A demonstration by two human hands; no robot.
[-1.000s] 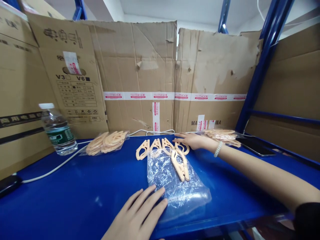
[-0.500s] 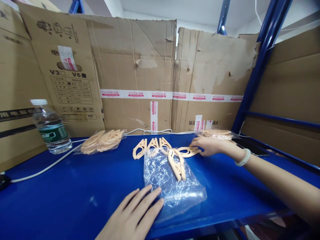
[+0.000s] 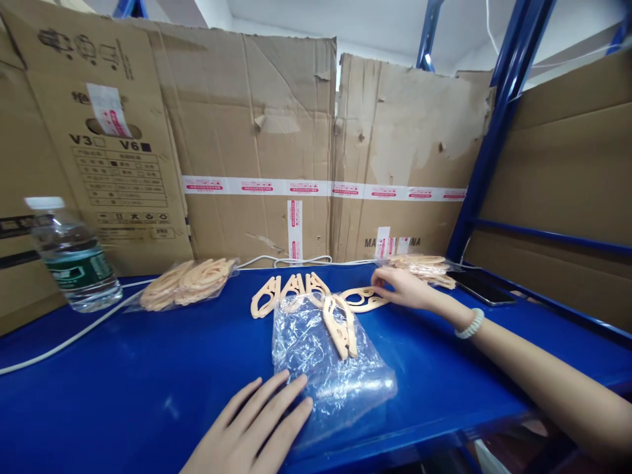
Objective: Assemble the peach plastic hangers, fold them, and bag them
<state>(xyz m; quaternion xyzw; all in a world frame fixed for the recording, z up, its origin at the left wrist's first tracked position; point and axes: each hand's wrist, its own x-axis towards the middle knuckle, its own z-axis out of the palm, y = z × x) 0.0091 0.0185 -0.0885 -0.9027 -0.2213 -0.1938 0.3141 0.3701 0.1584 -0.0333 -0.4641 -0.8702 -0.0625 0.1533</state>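
Observation:
My left hand lies flat, fingers spread, with its fingertips on the lower left edge of a clear plastic bag. On the bag's upper right part rests a peach-coloured folding hanger, folded up. Just beyond the bag, three more folded hangers stand in a row, two of them partly behind the bag's top edge. Another folding hanger lies sideways to their right. My right hand has its fingers curled closed at that hanger's right end; the fingertips partly hide the contact.
Bagged hangers lie at the back left and behind my right hand. A water bottle stands far left beside a white cable. A black phone lies right. Cardboard sheets wall the blue shelf.
The view has turned slightly right, so things sit further left. My right hand's fingers look more curled at the sideways hanger's end. My left hand stays on the bag.

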